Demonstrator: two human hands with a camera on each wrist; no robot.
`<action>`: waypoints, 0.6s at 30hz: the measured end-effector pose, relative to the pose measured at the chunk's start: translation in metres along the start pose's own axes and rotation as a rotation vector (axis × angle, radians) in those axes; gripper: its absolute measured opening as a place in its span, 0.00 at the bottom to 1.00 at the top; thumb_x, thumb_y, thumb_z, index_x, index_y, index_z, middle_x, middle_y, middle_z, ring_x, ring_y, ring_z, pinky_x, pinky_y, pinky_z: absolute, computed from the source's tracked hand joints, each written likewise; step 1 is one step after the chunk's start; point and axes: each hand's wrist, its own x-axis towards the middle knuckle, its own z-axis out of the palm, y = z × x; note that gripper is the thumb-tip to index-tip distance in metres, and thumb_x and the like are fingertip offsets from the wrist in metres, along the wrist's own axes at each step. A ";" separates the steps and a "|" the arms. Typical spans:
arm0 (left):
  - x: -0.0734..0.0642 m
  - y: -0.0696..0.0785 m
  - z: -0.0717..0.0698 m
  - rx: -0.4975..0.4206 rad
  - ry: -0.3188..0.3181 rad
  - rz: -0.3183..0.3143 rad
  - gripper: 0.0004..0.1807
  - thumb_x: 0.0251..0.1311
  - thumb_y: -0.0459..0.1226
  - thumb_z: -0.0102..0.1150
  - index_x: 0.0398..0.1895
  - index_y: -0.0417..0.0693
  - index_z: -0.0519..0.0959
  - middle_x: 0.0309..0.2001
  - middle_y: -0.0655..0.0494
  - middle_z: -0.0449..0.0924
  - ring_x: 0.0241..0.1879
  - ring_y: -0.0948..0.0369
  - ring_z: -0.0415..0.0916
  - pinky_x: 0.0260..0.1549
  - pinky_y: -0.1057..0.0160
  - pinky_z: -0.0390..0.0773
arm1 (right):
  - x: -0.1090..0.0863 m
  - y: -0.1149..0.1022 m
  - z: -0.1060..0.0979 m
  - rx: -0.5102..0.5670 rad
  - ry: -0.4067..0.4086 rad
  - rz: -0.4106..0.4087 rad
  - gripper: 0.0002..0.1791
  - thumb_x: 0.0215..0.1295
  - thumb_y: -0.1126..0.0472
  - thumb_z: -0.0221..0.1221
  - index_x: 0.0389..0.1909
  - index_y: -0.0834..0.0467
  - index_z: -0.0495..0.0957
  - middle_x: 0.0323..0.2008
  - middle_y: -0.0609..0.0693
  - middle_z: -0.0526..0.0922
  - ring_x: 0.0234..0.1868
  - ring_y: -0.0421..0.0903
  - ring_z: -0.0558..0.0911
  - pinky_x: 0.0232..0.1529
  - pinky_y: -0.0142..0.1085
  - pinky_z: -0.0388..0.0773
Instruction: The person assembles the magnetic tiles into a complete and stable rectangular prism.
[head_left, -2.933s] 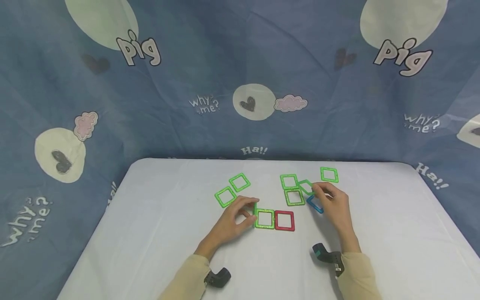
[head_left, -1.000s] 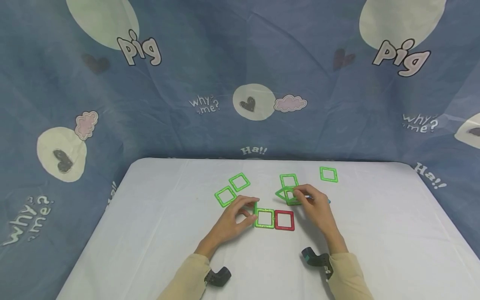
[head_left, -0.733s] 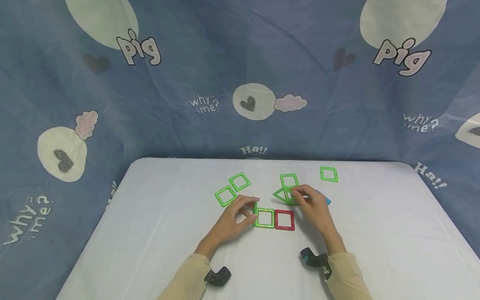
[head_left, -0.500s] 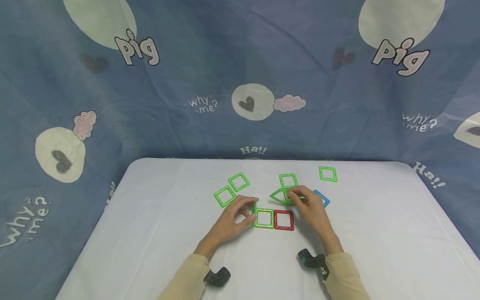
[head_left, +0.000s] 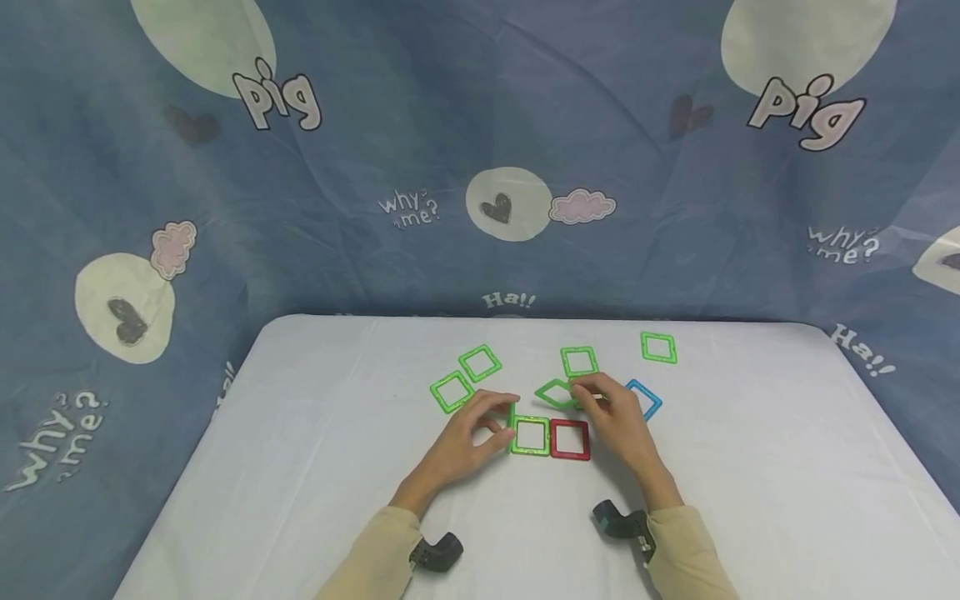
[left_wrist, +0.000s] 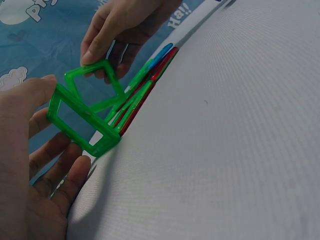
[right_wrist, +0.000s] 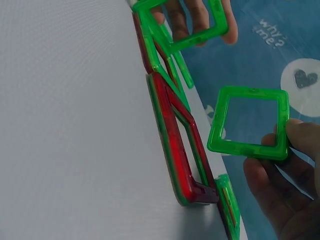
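Observation:
My left hand point(head_left: 459, 446) pinches a green square magnetic tile point(left_wrist: 87, 111), which stands upright at the left edge of a flat green tile point(head_left: 530, 452). Thumb and fingers grip its opposite edges. Joined to the flat tile's right side lies a red square tile point(head_left: 570, 457). Above the table, my right hand point(head_left: 617, 418) pinches another green square tile point(right_wrist: 250, 150) by one corner, tilted and apart from the upright tile. Behind the right fingers, a further flat green tile is mostly hidden.
A blue tile point(head_left: 647, 390) lies right of my right hand. Green tiles lie further back: one behind the right hand point(head_left: 580, 350), one at the far right point(head_left: 658, 336), and a pair point(head_left: 472, 353) beyond my left hand. A patterned blue cloth point(head_left: 375, 267) hangs behind the white table.
My right hand has carried its green tile leftward, from beside the blue tile toward the upright tile. More of the blue tile now shows. The left hand has stayed in place.

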 end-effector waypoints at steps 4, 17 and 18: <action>0.000 0.000 0.000 0.008 -0.004 -0.016 0.24 0.63 0.43 0.58 0.62 0.52 0.69 0.55 0.58 0.71 0.53 0.62 0.72 0.47 0.68 0.80 | 0.000 0.000 0.002 0.010 -0.005 -0.004 0.09 0.67 0.57 0.56 0.43 0.54 0.80 0.42 0.48 0.84 0.44 0.43 0.82 0.43 0.31 0.83; 0.000 0.001 -0.001 -0.020 0.004 -0.006 0.25 0.60 0.38 0.61 0.61 0.50 0.70 0.55 0.49 0.72 0.53 0.58 0.73 0.46 0.63 0.81 | -0.001 -0.001 0.008 0.022 -0.032 -0.014 0.08 0.66 0.57 0.57 0.43 0.53 0.80 0.42 0.46 0.84 0.45 0.43 0.82 0.45 0.34 0.83; 0.000 0.001 0.000 -0.026 0.006 -0.005 0.25 0.60 0.37 0.61 0.61 0.50 0.70 0.55 0.49 0.72 0.53 0.56 0.73 0.46 0.62 0.81 | -0.001 -0.001 0.008 0.019 -0.031 -0.015 0.08 0.66 0.57 0.57 0.43 0.53 0.80 0.42 0.47 0.84 0.45 0.43 0.82 0.45 0.35 0.83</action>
